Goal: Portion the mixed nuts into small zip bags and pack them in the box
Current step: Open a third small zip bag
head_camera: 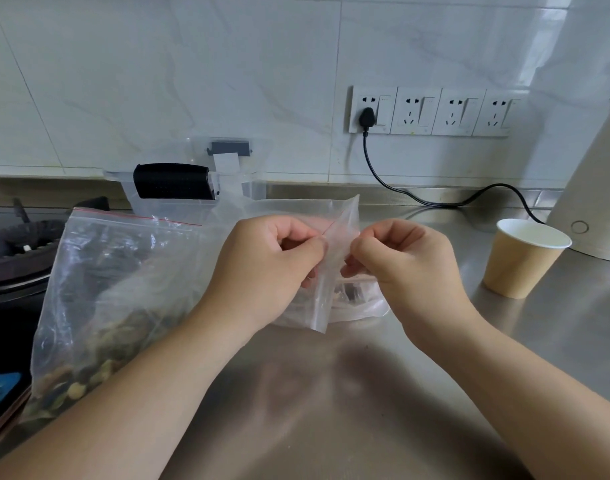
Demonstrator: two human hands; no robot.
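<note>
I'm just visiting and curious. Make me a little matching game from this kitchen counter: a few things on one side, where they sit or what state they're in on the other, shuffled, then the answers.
Things:
1. small zip bag
2. big bag of mixed nuts
3. paper cup
4. clear plastic box

Places or states:
A. stands on the counter at the right, near the white appliance
B. sits at the back against the tiled wall
C. pinched between the left hand and the right hand
D. leans at the left, beside the stove burner

Pairs: 1-C, 2-D, 3-A, 4-B
</note>
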